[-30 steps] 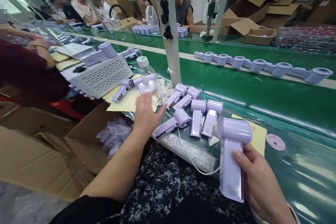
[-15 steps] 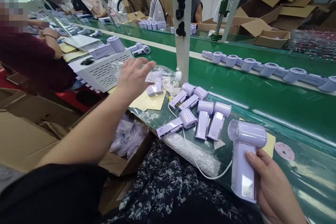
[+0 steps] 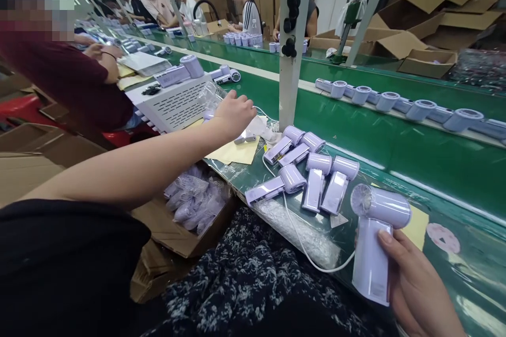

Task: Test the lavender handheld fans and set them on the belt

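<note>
My right hand (image 3: pixel 415 268) grips the handle of a lilac handheld fan (image 3: pixel 371 253), its round head up and a white cable (image 3: pixel 302 258) running to its handle. My left hand (image 3: pixel 236 114) is stretched forward over the bench with curled fingers. Its fingertips are hidden, so what they hold cannot be made out. Clear plastic film (image 3: pixel 211 93) rises beside that hand, and small lilac parts lie under it on yellow paper (image 3: pixel 241 151). Between my hands, several more lilac fans (image 3: pixel 314 189) lie on the green bench.
A bubble-wrap roll (image 3: pixel 300 234) lies along the near edge. Below stands a carton (image 3: pixel 185 245) of bagged lilac pieces. A white post (image 3: pixel 290 73) rises beside the conveyor (image 3: pixel 356 126), where fans lie in a row. A perforated metal box (image 3: pixel 177 102) and a co-worker (image 3: pixel 51 63) are at left.
My left hand has moved lower over the plastic and parts, and its spread fingers have curled in. The plastic film now stands higher beside it. My right hand still holds the fan.
</note>
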Available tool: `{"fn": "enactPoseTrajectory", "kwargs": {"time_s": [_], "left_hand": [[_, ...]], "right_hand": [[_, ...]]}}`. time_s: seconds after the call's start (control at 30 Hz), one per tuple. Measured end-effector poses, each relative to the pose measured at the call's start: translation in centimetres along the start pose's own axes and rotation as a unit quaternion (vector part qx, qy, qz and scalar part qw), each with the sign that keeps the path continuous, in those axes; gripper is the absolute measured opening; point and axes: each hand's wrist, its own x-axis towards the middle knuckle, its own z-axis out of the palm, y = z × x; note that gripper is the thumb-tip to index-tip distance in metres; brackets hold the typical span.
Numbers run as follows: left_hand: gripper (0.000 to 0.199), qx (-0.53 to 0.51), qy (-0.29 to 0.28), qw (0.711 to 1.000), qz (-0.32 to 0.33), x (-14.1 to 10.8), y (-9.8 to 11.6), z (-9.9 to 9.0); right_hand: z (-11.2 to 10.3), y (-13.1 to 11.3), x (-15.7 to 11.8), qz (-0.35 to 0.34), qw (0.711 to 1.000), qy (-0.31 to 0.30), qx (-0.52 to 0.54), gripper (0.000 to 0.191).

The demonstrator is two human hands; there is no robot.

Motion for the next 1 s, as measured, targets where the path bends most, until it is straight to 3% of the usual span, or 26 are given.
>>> {"fn": "enactPoseTrajectory", "kwargs": {"time_s": [0.13, 0.27, 0.4, 0.47, 0.53, 0.6, 0.67, 0.77, 0.87, 0.97, 1.0], "left_hand": [[0.029, 0.006, -0.002, 1.0, -0.002, 0.1, 0.2, 0.5], [0.032, 0.028, -0.034, 0.999, 0.007, -1.5, 0.1, 1.1], [0.027, -0.036, -0.028, 0.998, -0.034, -3.4, -1.4, 1.3], [0.043, -0.099, 0.006, 0.991, -0.085, -4.4, -2.2, 2.0], [0.072, -0.219, 0.082, 0.955, -0.18, -5.5, -2.4, 3.5], [0.085, -0.335, 0.17, 0.89, -0.259, -6.4, -2.0, 5.7], [0.087, -0.407, 0.237, 0.835, -0.285, -7.1, -1.3, 8.1], [0.091, -0.475, 0.264, 0.789, -0.286, -7.9, -0.6, 9.9], [0.095, -0.429, 0.315, 0.793, -0.296, -9.5, 0.6, 8.7], [0.077, -0.383, 0.411, 0.762, -0.322, -12.0, 4.3, 6.1], [0.073, -0.448, 0.378, 0.756, -0.291, -12.9, 6.0, 5.4]], "right_hand": [[-0.1, 0.0, -0.2, 0.007, 1.0, 0.02, 0.014, 0.076], [0.1, 0.3, 0.1, 0.004, 1.0, 0.018, 0.018, 0.069], [0.0, 0.4, 0.7, 0.011, 1.0, -0.009, 0.008, 0.059], [0.1, 0.3, 1.1, 0.008, 1.0, -0.021, -0.005, 0.061], [0.6, 0.0, 1.4, -0.002, 0.999, -0.033, -0.019, 0.063], [1.6, -0.5, 1.7, -0.015, 0.998, -0.057, -0.034, 0.063], [3.1, -1.1, 1.9, -0.025, 0.994, -0.093, -0.055, 0.062], [5.7, -1.8, 2.0, -0.058, 0.985, -0.137, -0.09, 0.057], [8.5, -2.0, 2.0, -0.097, 0.966, -0.195, -0.138, 0.051], [11.9, -1.5, 1.4, -0.132, 0.943, -0.252, -0.172, 0.043], [13.2, -1.3, 1.0, -0.149, 0.933, -0.271, -0.182, 0.041]]}}
